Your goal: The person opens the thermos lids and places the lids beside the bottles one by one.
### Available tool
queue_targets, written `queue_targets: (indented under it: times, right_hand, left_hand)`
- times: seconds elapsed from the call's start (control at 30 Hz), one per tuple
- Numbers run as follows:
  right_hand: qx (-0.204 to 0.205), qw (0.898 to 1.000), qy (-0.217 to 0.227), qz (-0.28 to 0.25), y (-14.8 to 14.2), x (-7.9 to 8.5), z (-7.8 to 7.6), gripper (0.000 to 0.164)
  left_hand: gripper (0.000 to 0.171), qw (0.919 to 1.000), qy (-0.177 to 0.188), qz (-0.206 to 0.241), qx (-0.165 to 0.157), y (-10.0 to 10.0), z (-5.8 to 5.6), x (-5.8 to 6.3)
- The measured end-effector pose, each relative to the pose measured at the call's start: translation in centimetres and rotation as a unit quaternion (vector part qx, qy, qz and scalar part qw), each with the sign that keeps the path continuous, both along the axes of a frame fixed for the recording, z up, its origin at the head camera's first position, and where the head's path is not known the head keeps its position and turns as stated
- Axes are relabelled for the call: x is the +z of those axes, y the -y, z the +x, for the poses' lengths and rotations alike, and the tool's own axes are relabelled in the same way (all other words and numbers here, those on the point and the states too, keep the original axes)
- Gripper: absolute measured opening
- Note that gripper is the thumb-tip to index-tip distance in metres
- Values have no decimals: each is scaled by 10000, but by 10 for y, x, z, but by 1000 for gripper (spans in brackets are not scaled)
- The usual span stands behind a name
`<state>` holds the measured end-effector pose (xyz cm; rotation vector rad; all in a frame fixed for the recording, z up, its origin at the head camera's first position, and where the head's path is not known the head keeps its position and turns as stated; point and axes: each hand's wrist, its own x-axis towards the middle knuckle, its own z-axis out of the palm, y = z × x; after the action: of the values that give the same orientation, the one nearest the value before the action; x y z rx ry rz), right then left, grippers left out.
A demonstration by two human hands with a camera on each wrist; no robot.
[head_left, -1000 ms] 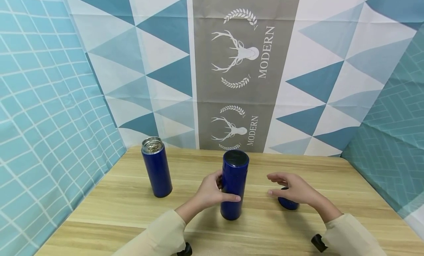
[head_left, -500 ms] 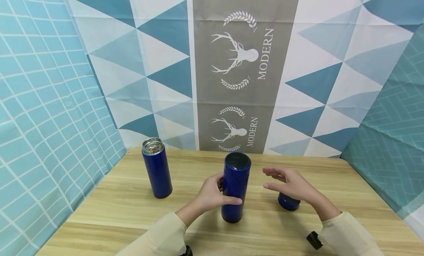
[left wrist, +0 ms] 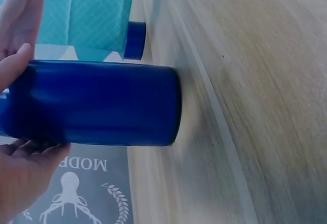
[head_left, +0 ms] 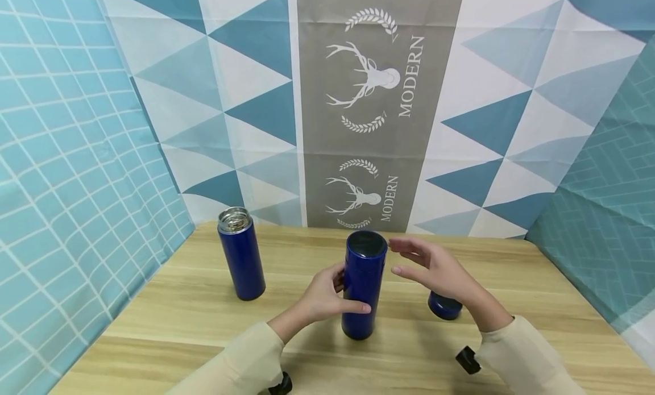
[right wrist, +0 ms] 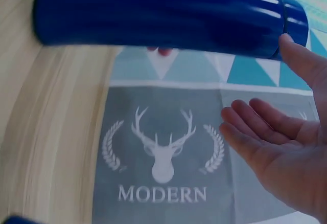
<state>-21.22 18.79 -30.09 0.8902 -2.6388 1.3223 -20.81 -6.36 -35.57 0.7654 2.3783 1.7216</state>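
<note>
A dark blue thermos (head_left: 362,284) with a black-topped lid stands upright near the middle of the wooden table. My left hand (head_left: 319,295) grips its body from the left, thumb across the front and fingers round the back. Close to the right of the thermos's top, my right hand (head_left: 435,267) is raised with its fingers spread and slightly bent. In the right wrist view its thumb (right wrist: 296,55) overlaps the lid end; whether they touch, I cannot tell. Below and behind the right hand, a loose blue lid (head_left: 444,307) lies on the table, partly hidden.
A second blue thermos (head_left: 243,258), lidless with a bare steel mouth, stands at the left on the wooden table (head_left: 169,327). Patterned cloth (head_left: 266,116) hangs behind the table's back edge, and blue tiled cloth (head_left: 66,184) hangs on the left.
My right hand has moved left and upward, from over the loose lid to beside the thermos's top. The left hand keeps its grip on the thermos, almost still.
</note>
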Motion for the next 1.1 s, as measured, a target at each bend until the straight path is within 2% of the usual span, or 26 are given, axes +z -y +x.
queue_targets:
  times: [0.17,0.37,0.7,0.9,1.1]
  right_hand:
    - [108,9984,270,-490,9,7,0,55]
    - [430,9951,213,-864,21,12,-2,60]
    - [775,9899,325,-1141,36,15,-4,65]
    - [877,9888,255,-1182,45,13,-5,68]
    - [995,9870,149,-1254,49,12,-5,68]
  left_hand:
    - [77,9999,-39,15,-91,0,-2,0]
    - [80,9989,-209,84,-399,0,-7,-2]
    - [78,9977,-322,375,-467,-2,-9,-7]
    - [78,9981,-323,316,-429,2,-11,-11]
    - [77,9977,-328,264,-529,5,-13,-14]
